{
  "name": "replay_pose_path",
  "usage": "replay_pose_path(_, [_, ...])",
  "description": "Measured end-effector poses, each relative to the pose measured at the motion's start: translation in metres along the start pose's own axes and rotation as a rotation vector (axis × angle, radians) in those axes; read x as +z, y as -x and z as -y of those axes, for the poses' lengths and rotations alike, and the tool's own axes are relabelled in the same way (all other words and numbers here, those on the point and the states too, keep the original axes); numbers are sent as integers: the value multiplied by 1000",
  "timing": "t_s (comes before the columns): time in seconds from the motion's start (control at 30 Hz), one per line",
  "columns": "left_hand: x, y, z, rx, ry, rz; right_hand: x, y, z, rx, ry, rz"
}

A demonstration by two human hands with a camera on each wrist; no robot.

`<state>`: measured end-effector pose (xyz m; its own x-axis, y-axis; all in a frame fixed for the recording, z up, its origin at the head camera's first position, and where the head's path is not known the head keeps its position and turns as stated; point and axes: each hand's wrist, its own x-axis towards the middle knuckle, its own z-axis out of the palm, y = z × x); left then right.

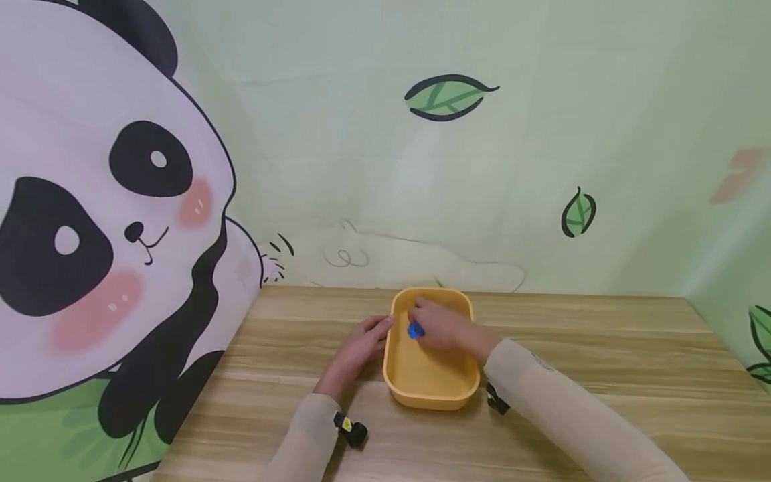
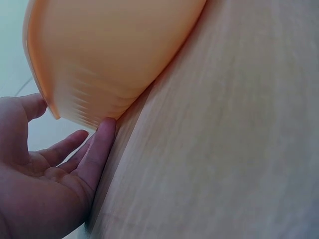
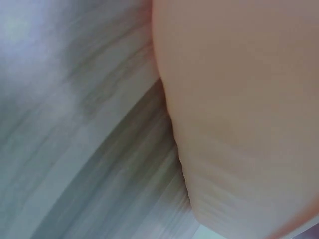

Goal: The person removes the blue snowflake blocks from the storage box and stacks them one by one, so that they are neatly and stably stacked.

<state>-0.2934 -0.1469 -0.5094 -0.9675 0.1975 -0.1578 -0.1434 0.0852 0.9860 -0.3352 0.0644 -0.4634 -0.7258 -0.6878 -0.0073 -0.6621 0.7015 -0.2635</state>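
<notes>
Tabletop (image 1: 602, 361), yellow tray (image 1: 424, 375) lengthwise toward wall (image 1: 361, 147), right hand (image 1: 442, 327) holding blue piece (image 1: 413, 331)

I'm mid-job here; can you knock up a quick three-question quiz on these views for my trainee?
1. Which hand reaches inside the yellow bin?
2. True or false: both hands are inside the bin.
3. What colour is the small object at the reaching hand's fingers? A) red B) blue C) green

Key:
1. The right hand.
2. False; the left hand is at the bin's outer side, its thumb against the rim.
3. B.
</notes>
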Motion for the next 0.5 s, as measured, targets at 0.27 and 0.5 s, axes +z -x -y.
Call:
replay_pose_path(0.27, [3, 2, -1, 4, -10, -3, -9, 15, 0, -109, -4, -75])
replay_pose_path(0.5, [2, 4, -1, 16, -11, -22, -40, 43, -3, -157, -76, -143])
